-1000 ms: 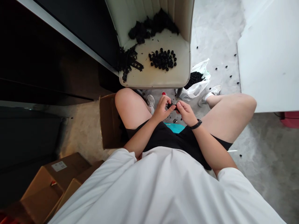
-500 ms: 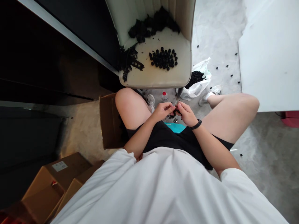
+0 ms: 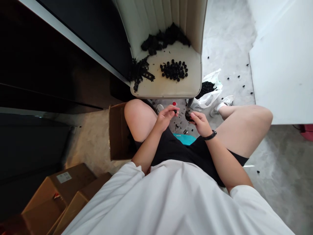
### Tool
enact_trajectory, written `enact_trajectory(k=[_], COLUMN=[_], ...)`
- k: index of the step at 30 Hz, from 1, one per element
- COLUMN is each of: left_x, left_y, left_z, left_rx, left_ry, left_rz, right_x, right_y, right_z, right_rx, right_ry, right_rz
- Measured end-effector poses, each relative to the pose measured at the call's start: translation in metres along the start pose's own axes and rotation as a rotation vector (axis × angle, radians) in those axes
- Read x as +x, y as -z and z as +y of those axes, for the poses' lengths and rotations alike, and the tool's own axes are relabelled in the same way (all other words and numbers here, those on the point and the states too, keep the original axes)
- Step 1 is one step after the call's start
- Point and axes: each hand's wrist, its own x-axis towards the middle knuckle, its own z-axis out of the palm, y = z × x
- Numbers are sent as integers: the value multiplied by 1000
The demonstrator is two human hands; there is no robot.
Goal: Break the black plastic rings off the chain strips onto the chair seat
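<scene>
Person sits, knees apart, hands between them over the floor. Left hand [image 3: 167,116] is curled, thumb and fingertips pinching a small black piece [image 3: 175,111]. Right hand [image 3: 199,122] is closed round a dark part [image 3: 188,115], a bit bigger; it's partly hidden by the fingers, so prob. the same black plastic, can't say more. Hands are near each other but apart, w/ a gap between piece and part. A black band [image 3: 210,135] sits on the right wrist.

In front of the knees stands a pale chair [image 3: 168,89]. On its seat: a cluster of black caps [image 3: 174,70] in the middle, a heap of black scrap [image 3: 165,37] against the backrest, and black strips [image 3: 140,72] at the seat's left edge, some hanging over.

Right of the chair, on the floor, a white bag [image 3: 207,93] lies open w/ more black bits inside. Loose black bits are scattered on the floor [image 3: 227,42] near it and below the hands. A red cap [image 3: 174,103] shows just beyond the left hand. A teal thing [image 3: 186,138] peeks out between the thighs.

Left of the left knee, an open box [image 3: 118,133]. More boxes [image 3: 61,192] at lower left. White board [image 3: 283,65] on the right.
</scene>
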Motion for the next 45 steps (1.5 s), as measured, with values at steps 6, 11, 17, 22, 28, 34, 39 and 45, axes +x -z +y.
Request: enact_trajectory(k=[6, 11, 17, 22, 28, 34, 39, 45], left_x=[23, 84, 170, 182, 175, 177, 140, 24], left_y=[21, 48, 73, 75, 78, 77, 57, 17], left_z=[-6, 3, -6, -17, -24, -23, -12, -38], left_rx=[266, 569, 808, 737, 697, 727, 765, 383], left_ry=[-35, -174, -243, -224, -225, -231, -400, -105], left_rz=[264, 378, 451, 512, 553, 575, 660, -109], right_x=[-3, -6, -7, -6, -7, -6, -1, 3], right_y=[-10, -22, -31, -33, -32, -28, -23, -16], right_z=[-1, -1, 0, 2, 6, 7, 8, 8], right_rx=[-403, -633, -826, -923, -940, -962, -924, -769], right_ry=[106, 143, 168, 168, 179, 147, 160, 277], right_rz=[-169, -320, -415, -410, -407, -400, -316, -207])
